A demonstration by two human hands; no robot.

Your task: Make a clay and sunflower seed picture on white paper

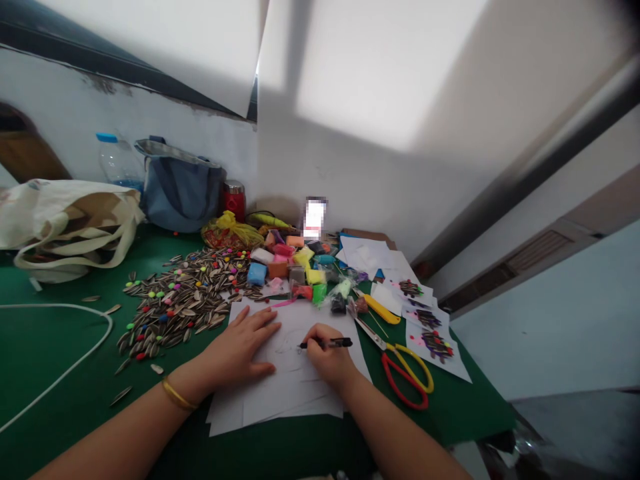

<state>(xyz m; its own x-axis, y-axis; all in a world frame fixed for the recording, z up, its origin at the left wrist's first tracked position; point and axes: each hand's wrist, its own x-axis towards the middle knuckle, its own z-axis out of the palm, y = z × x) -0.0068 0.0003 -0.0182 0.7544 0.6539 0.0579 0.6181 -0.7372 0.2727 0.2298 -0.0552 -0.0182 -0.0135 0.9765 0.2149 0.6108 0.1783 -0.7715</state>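
Observation:
My right hand [327, 357] grips a black pen [337, 343], its tip at the white paper [285, 393] in front of me. Faint lines of a drawing show on the top sheet near the tip. Flat on the left part of the sheet lies my left hand [245, 350], fingers spread, a gold bangle on the wrist. Several sheets are stacked loosely under both hands. To the right of my right hand lie scissors [395, 353] with one red and one yellow handle, and a yellow utility knife [383, 309] beyond them.
A heap of striped sunflower seeds [200, 293] with coloured balls spreads at left. Packets of coloured clay [285, 267] sit behind the paper. Sheets with seed pictures [435, 343] lie at right. Bags [183, 187], a red flask [234, 200] and a lit phone [314, 219] stand at the back.

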